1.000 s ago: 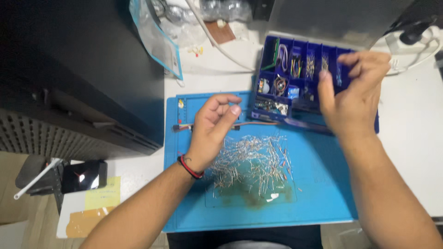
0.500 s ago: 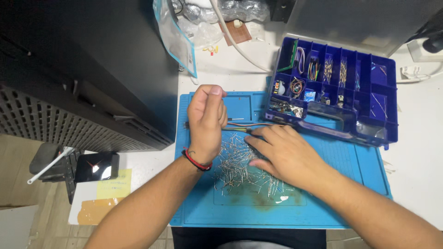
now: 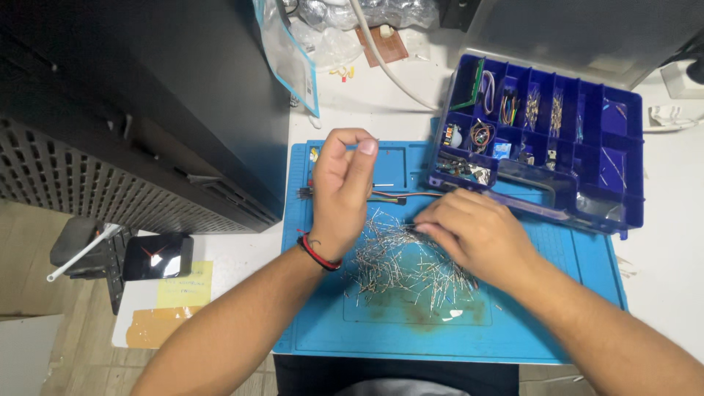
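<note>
The right hand [image 3: 477, 235] is laid palm-down on a loose heap of thin metal-legged components [image 3: 400, 264], small resistor-like parts with bare silvery leads that are scattered in a bristly tangle. Its fingertips [image 3: 425, 226] are drawn together at the upper left edge of the heap, and a few leads appear to be pinched there, though the grip itself is too small to be made out. The heap is spread under and just left of this hand, on a smooth blue silicone work mat [image 3: 528, 330] with moulded rectangular recesses and a brownish stain near its lower middle.

The left hand [image 3: 339, 194] is held raised and on edge just left of the heap, with fingers curled and the thumb set against the fingertips [image 3: 365, 148]; whether anything is gripped between them cannot be told. A red and black cord bracelet [image 3: 317, 253] is worn at its wrist. A slim jumper cable [image 3: 400, 195] with orange and dark wires and a black plug end is stretched flat on the mat between the two hands, passing behind the left one.

Beyond the right hand, a dark blue plastic compartment box [image 3: 631, 213] is seen open, its square cells filled with coiled wires and small parts.
</note>
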